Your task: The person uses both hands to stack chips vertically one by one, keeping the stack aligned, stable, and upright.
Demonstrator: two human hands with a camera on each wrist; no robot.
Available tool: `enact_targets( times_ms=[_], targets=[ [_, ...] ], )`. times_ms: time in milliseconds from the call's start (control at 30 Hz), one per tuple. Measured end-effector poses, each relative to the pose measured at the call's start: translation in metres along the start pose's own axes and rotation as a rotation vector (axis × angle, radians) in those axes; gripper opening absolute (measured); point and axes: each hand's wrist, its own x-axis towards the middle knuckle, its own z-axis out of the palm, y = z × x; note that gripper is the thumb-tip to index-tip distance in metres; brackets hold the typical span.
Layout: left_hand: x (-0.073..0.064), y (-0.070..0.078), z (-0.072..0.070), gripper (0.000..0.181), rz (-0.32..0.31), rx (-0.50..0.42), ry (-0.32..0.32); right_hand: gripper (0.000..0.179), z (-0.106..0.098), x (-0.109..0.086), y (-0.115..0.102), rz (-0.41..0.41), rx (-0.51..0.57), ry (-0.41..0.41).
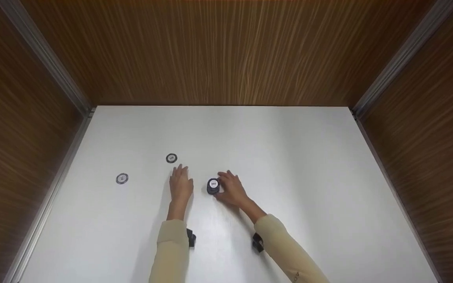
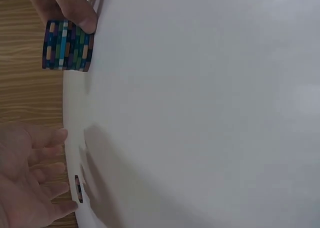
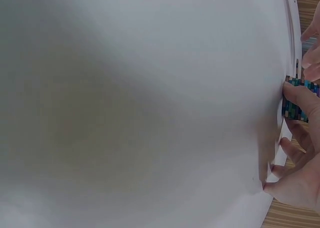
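A stack of poker chips (image 1: pixel 213 186) with a white-centred top stands on the white table (image 1: pixel 289 165). My right hand (image 1: pixel 232 190) pinches the stack from its right side, thumb at the near edge and fingertips at the far edge. In the left wrist view the stack (image 2: pixel 67 46) shows dark blue edges with coloured blocks. My left hand (image 1: pixel 181 185) holds nothing, its fingers extended and reaching forward over the table. Just beyond its fingertips lies a single poker chip (image 1: pixel 171 158).
Another single chip (image 1: pixel 122 178) lies flat farther left. Brown wood-grain panels (image 1: pixel 226 51) wall the table at the back and both sides, with grey metal rails (image 1: pixel 49 55) at the corners. Dark straps with black devices (image 1: pixel 258 242) sit at both sleeves.
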Motion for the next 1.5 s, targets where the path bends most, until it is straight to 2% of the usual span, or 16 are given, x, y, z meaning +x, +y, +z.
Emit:
enact_targets(
  times_ms=[167,400,533,633,900,1000,1133,1267,1367,1500],
  targets=[
    [0.013,-0.009,-0.003,0.053,-0.02,0.127,-0.032,0.045,0.0,0.001,0.0,0.013,-0.01,-0.015],
    [0.025,-0.021,-0.007,0.055,-0.03,0.187,-0.1,0.045,0.002,0.002,0.0,0.021,-0.019,-0.024],
    [0.027,-0.026,-0.009,0.054,-0.019,0.209,-0.122,0.045,0.003,0.002,-0.001,0.054,-0.019,-0.046],
    [0.028,-0.028,-0.007,0.053,-0.011,0.212,-0.115,0.045,0.003,0.002,-0.002,0.076,-0.02,-0.057],
    [0.032,-0.025,0.001,0.049,0.0,0.269,-0.007,0.045,0.002,0.003,-0.001,0.084,-0.041,-0.055],
    [0.033,-0.025,0.001,0.048,-0.011,0.253,0.017,0.046,0.003,0.003,-0.001,0.068,-0.049,-0.05],
    [0.035,-0.026,0.0,0.047,0.016,0.237,0.002,0.047,0.002,0.003,-0.001,0.053,-0.046,-0.047],
    [0.039,-0.028,-0.002,0.046,0.071,0.257,-0.065,0.047,0.001,0.003,-0.001,0.042,-0.043,-0.039],
    [0.042,-0.028,-0.002,0.044,0.087,0.249,-0.106,0.046,0.001,0.002,-0.001,0.038,-0.046,-0.036],
    [0.044,-0.028,0.0,0.037,0.087,0.234,-0.07,0.047,0.002,0.002,-0.001,0.046,-0.047,-0.041]
  ],
)
